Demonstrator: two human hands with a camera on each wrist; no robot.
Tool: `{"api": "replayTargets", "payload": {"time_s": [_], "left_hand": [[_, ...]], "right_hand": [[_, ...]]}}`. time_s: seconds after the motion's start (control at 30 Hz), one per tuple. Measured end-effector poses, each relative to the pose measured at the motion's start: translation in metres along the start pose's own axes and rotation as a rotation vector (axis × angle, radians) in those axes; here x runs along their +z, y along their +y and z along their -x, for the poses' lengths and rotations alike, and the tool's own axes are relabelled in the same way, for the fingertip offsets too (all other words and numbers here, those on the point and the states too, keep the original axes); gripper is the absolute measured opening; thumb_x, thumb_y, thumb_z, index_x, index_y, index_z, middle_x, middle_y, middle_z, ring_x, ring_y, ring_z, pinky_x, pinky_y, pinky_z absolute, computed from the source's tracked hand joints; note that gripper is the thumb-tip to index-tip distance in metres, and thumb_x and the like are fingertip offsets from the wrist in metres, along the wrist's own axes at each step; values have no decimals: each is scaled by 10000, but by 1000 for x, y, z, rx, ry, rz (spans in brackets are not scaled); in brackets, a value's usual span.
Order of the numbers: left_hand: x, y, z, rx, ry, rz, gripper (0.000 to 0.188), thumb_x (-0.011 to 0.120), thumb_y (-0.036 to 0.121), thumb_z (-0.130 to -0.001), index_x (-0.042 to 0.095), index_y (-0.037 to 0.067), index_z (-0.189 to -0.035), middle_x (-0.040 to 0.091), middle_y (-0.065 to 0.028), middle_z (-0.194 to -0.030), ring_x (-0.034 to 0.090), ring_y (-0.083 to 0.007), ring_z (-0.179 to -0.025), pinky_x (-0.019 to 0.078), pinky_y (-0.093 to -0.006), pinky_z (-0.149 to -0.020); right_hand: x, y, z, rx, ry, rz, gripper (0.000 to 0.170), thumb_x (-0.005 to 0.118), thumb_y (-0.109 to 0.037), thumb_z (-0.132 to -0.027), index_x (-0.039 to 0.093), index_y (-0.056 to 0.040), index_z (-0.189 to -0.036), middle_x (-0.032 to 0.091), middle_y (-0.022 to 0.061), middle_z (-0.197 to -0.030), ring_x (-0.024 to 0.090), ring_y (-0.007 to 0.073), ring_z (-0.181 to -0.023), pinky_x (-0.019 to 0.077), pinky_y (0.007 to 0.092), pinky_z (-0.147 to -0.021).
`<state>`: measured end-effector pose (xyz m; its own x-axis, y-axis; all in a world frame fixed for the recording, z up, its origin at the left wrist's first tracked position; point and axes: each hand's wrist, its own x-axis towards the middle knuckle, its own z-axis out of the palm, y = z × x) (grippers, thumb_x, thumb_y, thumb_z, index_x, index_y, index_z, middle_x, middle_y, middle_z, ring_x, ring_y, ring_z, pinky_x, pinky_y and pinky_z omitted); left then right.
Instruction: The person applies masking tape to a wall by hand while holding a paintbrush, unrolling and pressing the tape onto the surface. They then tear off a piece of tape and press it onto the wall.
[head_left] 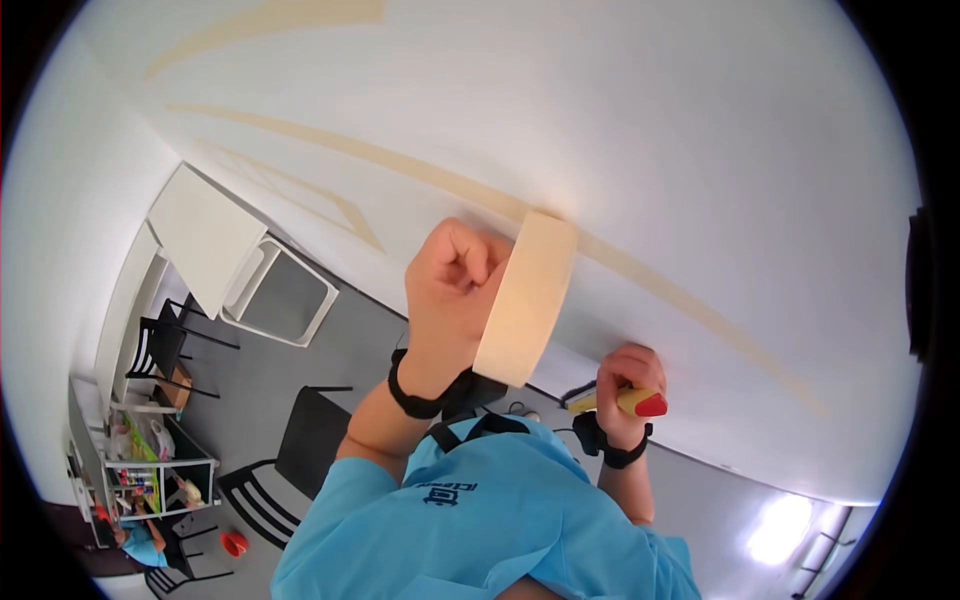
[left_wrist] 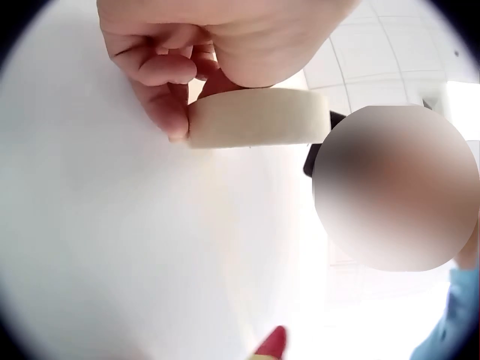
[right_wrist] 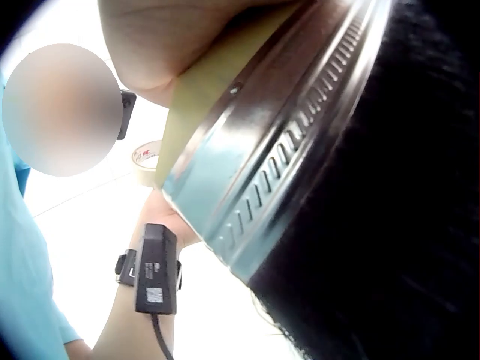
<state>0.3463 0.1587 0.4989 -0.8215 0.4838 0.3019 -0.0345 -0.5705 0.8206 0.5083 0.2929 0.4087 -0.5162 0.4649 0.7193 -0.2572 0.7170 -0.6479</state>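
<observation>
Across the white wall (head_left: 650,150), a strip (head_left: 430,176) runs left to right; nearer it, the left hand (head_left: 455,280) grips the tape roll (head_left: 527,300), the right hand (head_left: 625,385) a brush (right_wrist: 232,172).

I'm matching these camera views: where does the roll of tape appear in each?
Head: roll of tape just right of centre, in the left hand.
Left wrist: roll of tape above centre.
Right wrist: roll of tape small, left of centre, partly behind the brush.
Shared landmark: blue shirt, at bottom, lower right and left edge respectively.
</observation>
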Motion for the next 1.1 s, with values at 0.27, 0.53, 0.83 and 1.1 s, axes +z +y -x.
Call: {"api": "replayTargets", "payload": {"time_s": [0.27, 0.53, 0.83, 1.1], "left_hand": [[0, 0, 0, -14, 25, -63, 308, 630, -109, -811, 380, 62, -753, 595, -80, -779, 532, -62, -667, 449, -203, -582], [4, -1, 0, 16, 12, -121, 299, 608, -119, -818, 378, 58, -746, 590, -77, -771, 521, -60, -657, 443, -206, -570], [4, -7, 7, 115, -49, -61, 300, 623, -96, -820, 375, 57, -751, 595, -73, -737, 533, -68, -658, 444, -216, -578], [5, -3, 6, 138, -91, -28, 322, 636, -93, -814, 362, 60, -743, 600, -85, -723, 553, -83, -644, 441, -217, -558]], "right_hand": [[0, 0, -1, -13, -1, 0, 191, 629, 122, -644, 604, -35, -750, 598, 70, -787, 499, 108, -481, 382, 212, -439], [-2, 0, 0, -14, -6, -1, 192, 635, 118, -644, 606, -38, -751, 602, 69, -786, 492, 102, -480, 379, 214, -437], [-2, 1, -1, -17, -10, 7, 197, 640, 122, -647, 609, -40, -755, 607, 71, -792, 500, 102, -487, 380, 206, -431], [-2, 0, 0, -19, -8, 12, 195, 640, 122, -651, 605, -41, -751, 608, 70, -804, 481, 91, -477, 367, 202, -429]]}}
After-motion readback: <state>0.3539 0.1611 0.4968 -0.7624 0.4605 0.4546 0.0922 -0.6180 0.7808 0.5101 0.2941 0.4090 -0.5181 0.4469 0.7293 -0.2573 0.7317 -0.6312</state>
